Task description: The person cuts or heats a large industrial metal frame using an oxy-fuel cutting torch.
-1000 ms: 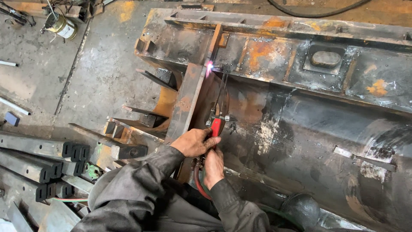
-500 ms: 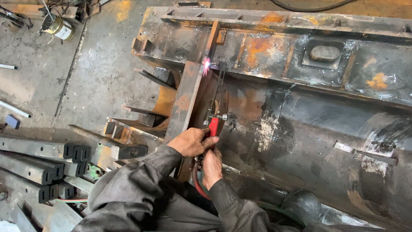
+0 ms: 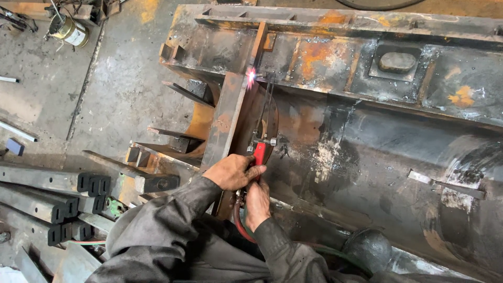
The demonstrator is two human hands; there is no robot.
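The cutting torch (image 3: 260, 152), with its red handle and thin twin tubes, reaches up and away from the person to a bright pink-white flame (image 3: 251, 77) burning where the upright steel plate (image 3: 226, 118) meets the rusty flange of the large steel frame (image 3: 367, 68). The left hand (image 3: 230, 172) is closed around the red handle just below the valve knobs, and the right hand (image 3: 257, 203) is closed lower down on the torch's rear end, where the red hose (image 3: 240, 228) curves out towards the dark sleeves. To do this cut well, I judge that the tip should stay just off the metal with the flame held at one steady height, and travel along the joint evenly, slow enough that the cut goes right through rather than skipping. The two-handed hold suits that: the lower hand can act as a pivot while the upper one guides. The hose is best kept slack and behind the hands, away from falling slag. Sparks would likely drop down the plate's face towards the forearms, so the sleeves ought to stay covering the wrists. To the left, on the concrete floor (image 3: 110, 89), lie dark square steel tubes (image 3: 47, 196) and a small can (image 3: 68, 30), well apart from the flame.
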